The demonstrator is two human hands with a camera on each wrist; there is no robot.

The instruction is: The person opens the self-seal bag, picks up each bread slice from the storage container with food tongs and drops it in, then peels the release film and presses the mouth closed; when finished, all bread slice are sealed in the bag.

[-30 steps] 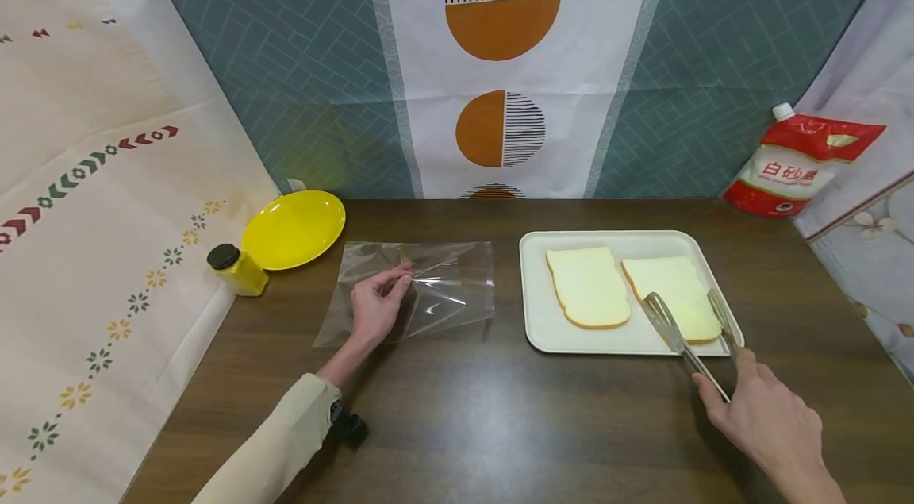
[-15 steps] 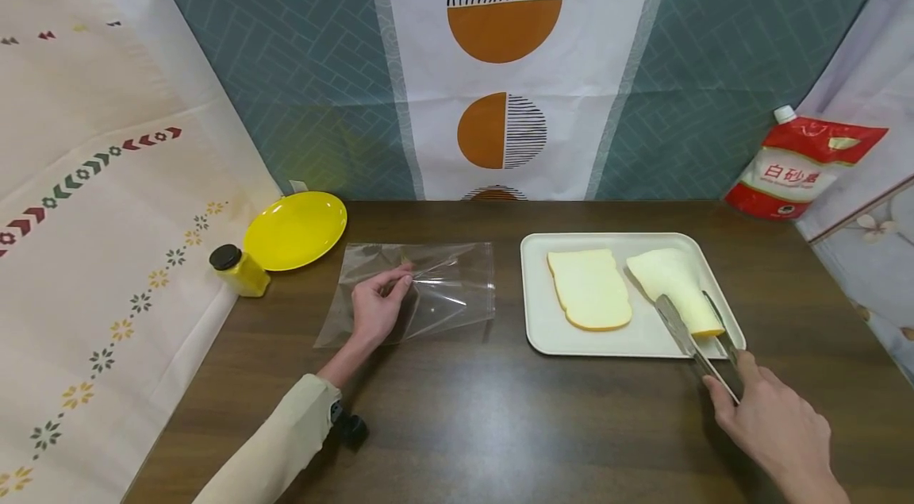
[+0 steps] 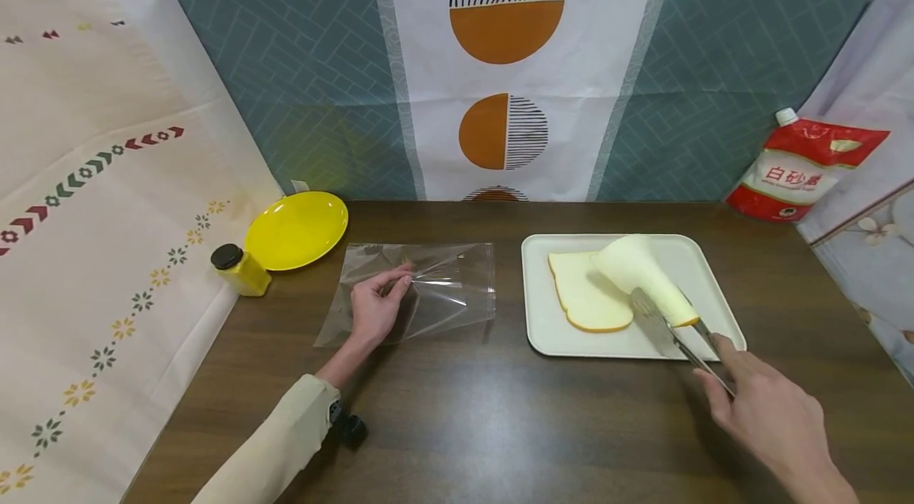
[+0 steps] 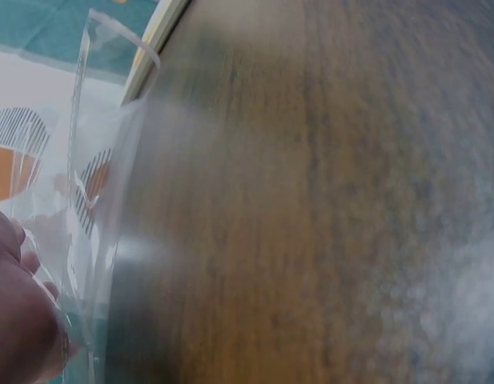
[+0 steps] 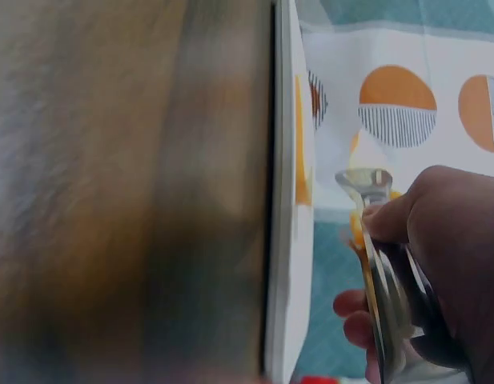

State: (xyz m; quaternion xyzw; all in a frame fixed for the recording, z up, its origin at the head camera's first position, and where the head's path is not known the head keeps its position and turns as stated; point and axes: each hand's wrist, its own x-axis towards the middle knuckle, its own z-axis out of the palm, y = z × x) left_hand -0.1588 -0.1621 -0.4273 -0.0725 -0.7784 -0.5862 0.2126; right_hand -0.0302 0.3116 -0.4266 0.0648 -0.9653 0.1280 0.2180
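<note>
On the far left, a yellow jar [image 3: 244, 275] with a black lid is standing on the wooden table [image 3: 464, 440], near a yellow plate [image 3: 297, 230]. The left hand [image 3: 374, 309], below a cream sleeve [image 3: 278, 440], is pinching a clear plastic bag [image 3: 457, 298], its thumb and fingertips drawn together; the bag is lying on the table, creasing around the fingers. To the right, a white tray [image 3: 571, 344] is holding one flat bread slice [image 3: 581, 294]. A second slice [image 3: 639, 270] is hanging over the tray, curling into a roll between the arms of metal tongs [image 3: 681, 345]; its wide far end is overlapping the flat slice in the head view, but whether they are touching I cannot tell. The right hand [image 3: 767, 413] is gripping the tongs, its thumb and fingers closing around the handles. At far right, a red and white pouch [image 3: 800, 171] with a white cap is leaning by the cloth.
</note>
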